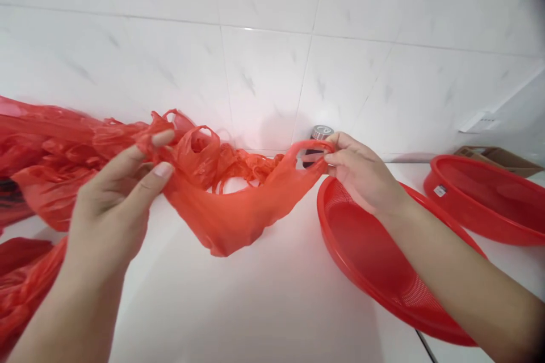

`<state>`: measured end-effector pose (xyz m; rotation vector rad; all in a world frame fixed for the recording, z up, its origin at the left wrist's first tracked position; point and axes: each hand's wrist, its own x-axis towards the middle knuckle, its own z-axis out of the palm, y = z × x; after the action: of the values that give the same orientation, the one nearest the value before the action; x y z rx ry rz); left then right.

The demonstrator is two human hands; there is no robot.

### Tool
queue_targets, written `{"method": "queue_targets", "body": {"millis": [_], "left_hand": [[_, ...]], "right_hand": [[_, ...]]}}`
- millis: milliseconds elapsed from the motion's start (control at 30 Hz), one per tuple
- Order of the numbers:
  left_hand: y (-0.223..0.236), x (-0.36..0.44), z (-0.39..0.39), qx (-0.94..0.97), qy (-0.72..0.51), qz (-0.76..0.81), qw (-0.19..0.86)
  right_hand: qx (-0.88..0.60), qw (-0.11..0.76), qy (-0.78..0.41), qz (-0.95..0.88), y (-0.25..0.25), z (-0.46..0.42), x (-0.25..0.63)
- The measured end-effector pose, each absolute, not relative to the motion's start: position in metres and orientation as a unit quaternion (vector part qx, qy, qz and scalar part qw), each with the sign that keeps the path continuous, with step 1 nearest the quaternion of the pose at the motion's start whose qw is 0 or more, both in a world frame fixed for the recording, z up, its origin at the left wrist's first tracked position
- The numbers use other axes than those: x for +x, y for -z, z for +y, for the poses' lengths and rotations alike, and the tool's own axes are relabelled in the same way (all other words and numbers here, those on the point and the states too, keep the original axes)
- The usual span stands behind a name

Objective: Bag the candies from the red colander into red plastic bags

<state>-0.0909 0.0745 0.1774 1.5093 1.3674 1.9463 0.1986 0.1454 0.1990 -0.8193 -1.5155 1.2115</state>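
A thin red plastic bag (pixel 238 210) hangs stretched between both hands above a white counter (pixel 264 300). My left hand (pixel 113 204) pinches one handle of the bag at its left end, thumb and fingers closed on the plastic. My right hand (pixel 360 173) grips the other handle loop at the right end, fingers curled through it. The bag's middle sags down and touches the counter.
A heap of more red plastic bags (pixel 46 153) lies along the left. A red mesh basket (pixel 361 249) sits under my right forearm, a second red basket (pixel 489 198) farther right. A small metal can (pixel 320 133) stands by the white tiled wall; a cardboard box (pixel 500 159) is at the right.
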Motion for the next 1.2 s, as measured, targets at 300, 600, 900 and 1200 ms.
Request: {"method": "queue_targets", "body": {"millis": [300,600,900,1200], "left_hand": [[-0.187,-0.080,0.105,0.680,-0.412,0.436,0.420],[-0.174,-0.052,0.116,0.597,-0.351,0.450,0.563],[-0.166,-0.070,0.115,0.547,-0.404,0.411,0.607],[-0.174,-0.067,0.087,0.719,-0.298,0.429,0.457]], "right_hand": [[-0.277,0.405,-0.456,-0.742,-0.229,0.142,0.152],[-0.216,0.353,-0.437,-0.799,-0.206,0.139,0.125],[-0.279,0.406,-0.342,-0.800,-0.184,0.107,0.143],[-0.309,0.376,-0.343,-0.803,-0.173,0.086,0.152]]}}
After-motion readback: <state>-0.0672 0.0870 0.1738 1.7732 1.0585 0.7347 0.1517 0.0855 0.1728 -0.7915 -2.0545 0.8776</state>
